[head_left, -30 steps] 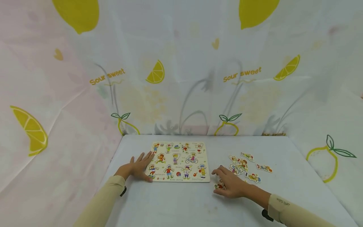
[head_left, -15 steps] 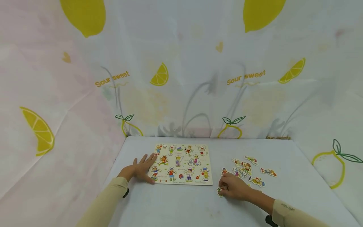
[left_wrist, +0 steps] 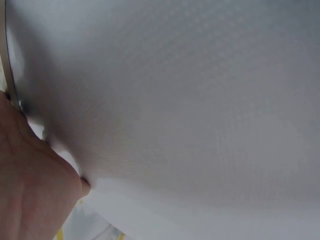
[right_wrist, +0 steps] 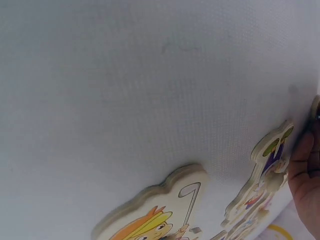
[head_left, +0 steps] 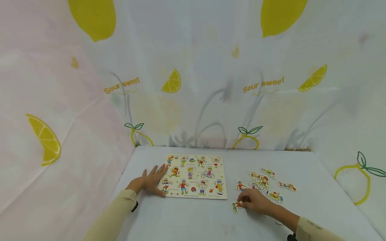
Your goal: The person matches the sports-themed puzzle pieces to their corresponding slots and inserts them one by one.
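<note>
A wooden puzzle board [head_left: 196,199] printed with children playing sports lies flat on the table. My left hand [head_left: 153,180] rests with spread, straight fingers on its left edge; the left wrist view shows only part of that hand [left_wrist: 35,175] and the board's edge [left_wrist: 6,55]. To the board's right, my right hand [head_left: 256,201] pinches a figure-shaped puzzle piece [head_left: 235,207] at its small knob, the piece low over or on the table. Much of this piece is covered by the fingers. Just behind it lies a puzzle piece with a red-shirted figure [head_left: 240,186].
Several loose puzzle pieces lie right of the hand, among them a bicycle piece [head_left: 254,185] and a far-right piece [head_left: 287,186]. The right wrist view shows a golf-player piece [right_wrist: 160,215] up close. A lemon-print cloth [head_left: 208,110] rises behind the white table [head_left: 187,221].
My right hand has gone from reaching over the pieces with parted fingers to pinching one, then drawn slightly right and nearer. The left hand stays on the board. The head view has shifted slightly.
</note>
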`<state>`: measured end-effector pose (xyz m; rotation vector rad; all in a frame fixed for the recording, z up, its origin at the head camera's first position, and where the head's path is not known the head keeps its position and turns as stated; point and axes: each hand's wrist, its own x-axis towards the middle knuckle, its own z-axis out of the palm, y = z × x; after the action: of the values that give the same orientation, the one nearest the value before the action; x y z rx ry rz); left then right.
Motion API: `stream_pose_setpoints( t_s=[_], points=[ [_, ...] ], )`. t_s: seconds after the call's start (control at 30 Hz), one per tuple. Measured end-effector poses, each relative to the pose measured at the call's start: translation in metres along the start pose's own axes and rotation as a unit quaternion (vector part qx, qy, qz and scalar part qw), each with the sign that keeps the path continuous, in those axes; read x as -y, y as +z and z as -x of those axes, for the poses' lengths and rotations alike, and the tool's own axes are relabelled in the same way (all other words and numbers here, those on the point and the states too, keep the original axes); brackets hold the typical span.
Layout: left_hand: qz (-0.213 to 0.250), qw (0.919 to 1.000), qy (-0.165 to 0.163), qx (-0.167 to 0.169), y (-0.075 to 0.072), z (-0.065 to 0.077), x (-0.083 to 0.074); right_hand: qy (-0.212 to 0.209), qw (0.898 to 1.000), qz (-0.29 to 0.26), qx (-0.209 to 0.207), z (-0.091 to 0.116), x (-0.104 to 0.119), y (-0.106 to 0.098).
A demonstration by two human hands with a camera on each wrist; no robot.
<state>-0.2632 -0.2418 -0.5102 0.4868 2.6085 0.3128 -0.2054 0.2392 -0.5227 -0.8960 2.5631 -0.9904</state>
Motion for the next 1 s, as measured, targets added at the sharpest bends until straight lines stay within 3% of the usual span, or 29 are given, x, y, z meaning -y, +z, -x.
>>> stream_pose_setpoints(
  t_s=[0.3, 0.67, 0.8, 1.0],
  points=[
    [0.011, 0.9999, 0.004, 0.003, -0.002, -0.004, 0.004, -0.002, 0.999, 0.032, 0.009, -0.008, 0.010, -0.013],
    [0.002, 1.0000, -0.001, -0.002, 0.009, -0.014, 0.015, -0.028, 0.996, 0.057, -0.056, -0.028, 0.029, -0.031],
    [0.010, 0.9999, -0.001, -0.001, 0.006, -0.011, 0.013, -0.033, 0.994, 0.073, -0.075, -0.040, 0.035, -0.036],
    [0.009, 0.9999, 0.006, 0.003, 0.004, -0.005, 0.007, -0.049, 0.992, 0.101, -0.059, -0.047, 0.036, -0.031]
  ],
)
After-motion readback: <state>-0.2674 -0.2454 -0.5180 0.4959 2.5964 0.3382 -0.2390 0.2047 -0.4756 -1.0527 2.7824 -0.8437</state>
